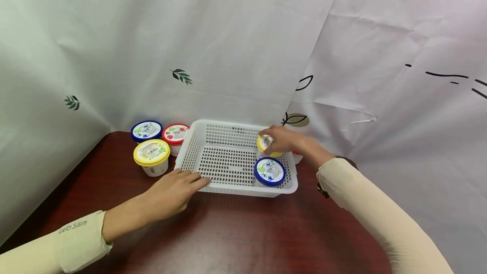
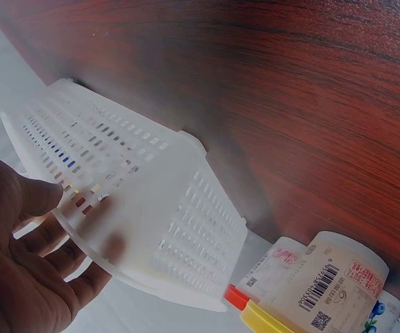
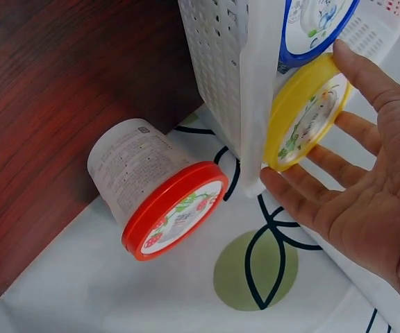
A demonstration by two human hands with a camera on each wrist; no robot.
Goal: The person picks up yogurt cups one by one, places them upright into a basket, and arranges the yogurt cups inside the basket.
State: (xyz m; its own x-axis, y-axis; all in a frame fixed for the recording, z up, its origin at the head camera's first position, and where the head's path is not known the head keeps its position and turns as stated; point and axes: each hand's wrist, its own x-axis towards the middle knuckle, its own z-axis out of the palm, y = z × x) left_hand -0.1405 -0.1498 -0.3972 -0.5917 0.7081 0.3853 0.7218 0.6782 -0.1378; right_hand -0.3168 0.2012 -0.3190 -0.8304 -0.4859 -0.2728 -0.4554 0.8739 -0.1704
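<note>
A white perforated plastic basket sits on the table. My left hand grips its near left rim; in the left wrist view the thumb lies outside the wall and the fingers pass behind the rim. Inside the basket's right end, my right hand holds a yellow-lidded tub by its lid, thumb on one edge and fingertips on the other. A blue-lidded tub stands just in front of that tub. My right palm hides part of the yellow lid in the head view.
Left of the basket stand three tubs: blue-lidded, red-lidded and yellow-lidded. Another red-lidded tub stands outside the basket's right end. A pale printed sheet hangs behind the dark red wooden table.
</note>
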